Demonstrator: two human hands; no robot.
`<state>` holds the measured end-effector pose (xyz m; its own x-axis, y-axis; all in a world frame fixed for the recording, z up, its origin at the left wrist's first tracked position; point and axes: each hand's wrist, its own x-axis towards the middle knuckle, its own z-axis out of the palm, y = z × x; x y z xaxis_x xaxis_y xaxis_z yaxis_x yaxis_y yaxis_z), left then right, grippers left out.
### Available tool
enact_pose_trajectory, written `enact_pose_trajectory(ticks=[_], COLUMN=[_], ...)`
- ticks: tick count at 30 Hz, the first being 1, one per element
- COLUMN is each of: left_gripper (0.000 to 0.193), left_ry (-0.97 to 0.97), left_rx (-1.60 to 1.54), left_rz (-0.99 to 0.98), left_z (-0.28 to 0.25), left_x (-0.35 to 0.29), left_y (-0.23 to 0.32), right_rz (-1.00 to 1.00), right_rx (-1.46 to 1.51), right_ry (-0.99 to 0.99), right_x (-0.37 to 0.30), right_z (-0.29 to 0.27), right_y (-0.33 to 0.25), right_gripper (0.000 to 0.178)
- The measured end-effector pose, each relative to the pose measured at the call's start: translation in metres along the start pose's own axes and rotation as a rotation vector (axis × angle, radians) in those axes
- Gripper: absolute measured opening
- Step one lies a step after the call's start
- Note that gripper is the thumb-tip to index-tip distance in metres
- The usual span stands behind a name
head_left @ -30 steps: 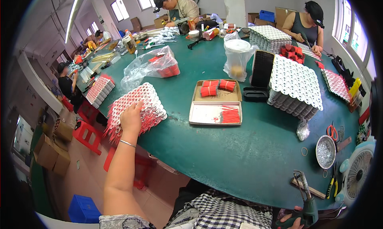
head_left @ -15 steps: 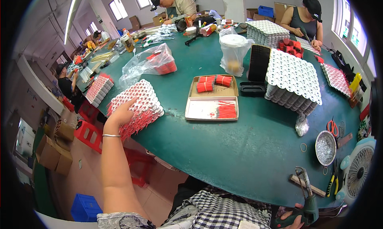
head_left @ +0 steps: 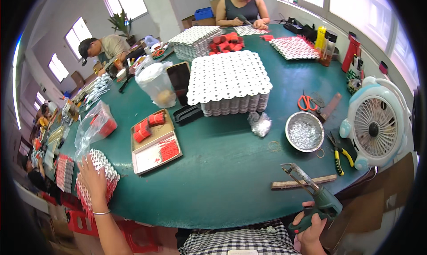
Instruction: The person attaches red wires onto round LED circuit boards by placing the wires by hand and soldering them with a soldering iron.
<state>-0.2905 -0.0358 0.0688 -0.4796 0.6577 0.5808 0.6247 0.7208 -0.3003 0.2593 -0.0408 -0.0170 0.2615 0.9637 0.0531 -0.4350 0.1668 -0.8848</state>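
My left hand lies with spread fingers on a stack of white scalloped-edge sheets with red wire ends at the table's left edge. My right hand is wrapped round the handle of a green soldering gun, its metal tip pointing up and left above the table. Just beyond that tip lies a narrow wooden strip. Between my hands, farther back, is an open cardboard box with loose red wires in its near half and banded red bundles in the far half.
A tall stack of white sheets stands mid-table beside a phone. To the right are a metal bowl of shiny bits, scissors, pliers and a fan. A co-worker sits across the table.
The view has swung right. My right hand has raised the soldering gun from the table's near edge to above the tabletop. My left hand stays on the wired stack, its fingers now more spread.
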Motion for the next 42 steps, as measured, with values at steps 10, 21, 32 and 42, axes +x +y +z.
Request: enact_pose_trajectory(ticks=[10,21,32,42], left_gripper=[0.071,0.025,0.016,0.017], left_ry=[0.118,0.515,0.73,-0.081], left_rx=[-0.624,-0.877,-1.02,-0.98], left_rz=[0.924,0.765,0.764,1.023], left_z=[-0.112,-0.131,-0.157,-0.122], left_x=[0.053,0.093,-0.039,-0.169], left_y=[0.298,0.302,0.161,0.153], right_rz=[-0.032,-0.113,-0.166,-0.132], right_rx=[0.12,0.041,0.038,0.155], right_ry=[-0.005,0.091,0.131,-0.003], right_x=[0.0,-0.031,-0.045,0.003], right_z=[-0.001,-0.007,-0.024,0.002], right_y=[-0.008,-0.042,-0.04,-0.031], right_gripper=[0.05,0.046,0.038,0.044])
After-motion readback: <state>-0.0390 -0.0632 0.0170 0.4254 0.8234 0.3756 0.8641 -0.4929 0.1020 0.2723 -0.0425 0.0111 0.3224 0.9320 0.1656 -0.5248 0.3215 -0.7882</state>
